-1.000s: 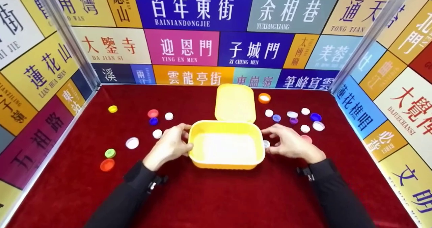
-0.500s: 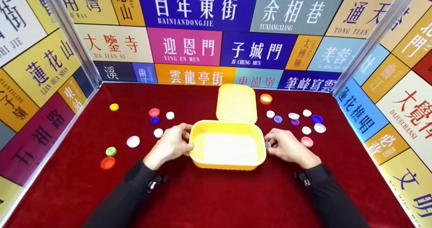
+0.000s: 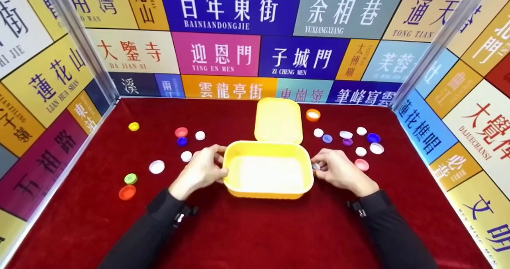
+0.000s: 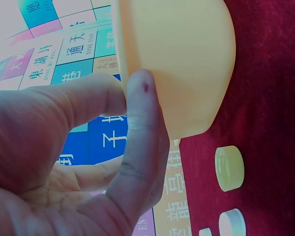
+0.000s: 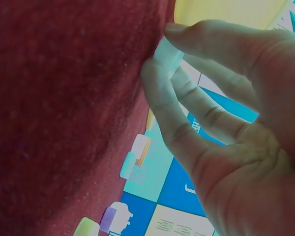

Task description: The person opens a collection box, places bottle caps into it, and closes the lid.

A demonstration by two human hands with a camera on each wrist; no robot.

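Note:
A yellow plastic box (image 3: 267,194), lidless and white-bottomed inside, stands on the dark red cloth. My left hand (image 3: 202,167) grips its left wall near the rim; in the left wrist view the fingertips meet the pale yellow wall (image 4: 187,64). At the box's right side my right hand (image 3: 342,170) pinches a small whitish bottle cap (image 3: 316,166) between thumb and fingers. The right wrist view has this cap (image 5: 167,56) tilted, low over the cloth. Behind the box lies a flat yellow lid (image 3: 278,119).
Several caps lie left, among them a green cap (image 3: 130,178), a red cap (image 3: 127,192) and a yellow cap (image 3: 134,126). More are on the right, including a pink cap (image 3: 361,165), a blue cap (image 3: 373,138) and an orange cap (image 3: 313,114). Printed panels (image 3: 223,53) wall the table.
My right fingers have closed from a spread pose around the whitish cap beside the box. The left hand keeps its grip on the box, which has not visibly moved.

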